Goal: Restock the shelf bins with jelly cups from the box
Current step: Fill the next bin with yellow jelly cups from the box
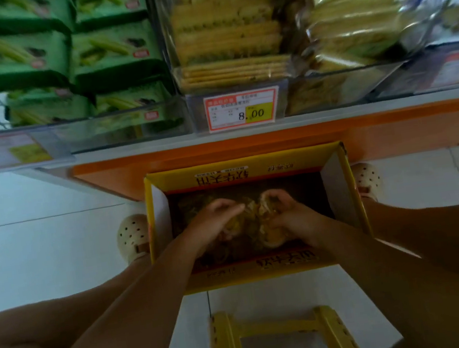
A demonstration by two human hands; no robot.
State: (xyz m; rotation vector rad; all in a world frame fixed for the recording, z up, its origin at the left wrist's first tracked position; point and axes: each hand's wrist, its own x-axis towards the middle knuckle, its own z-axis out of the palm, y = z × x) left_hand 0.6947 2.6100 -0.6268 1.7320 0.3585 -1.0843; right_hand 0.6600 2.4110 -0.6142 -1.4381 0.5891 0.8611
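Jelly cups [272, 238] in box [251, 172] look small, light, slick; best scooped by handful. Right hand [290, 218] curled round cluster; left hand [214, 220] cupped over heap, grip unclear.

White tiled floor [38, 230] below. Orange shelf base [248, 147] ahead. Green wafer packs [105, 52], cracker packs [226, 35] above, price tag [243, 110] reading 8.00. Yellow plastic stool [276, 325] near.
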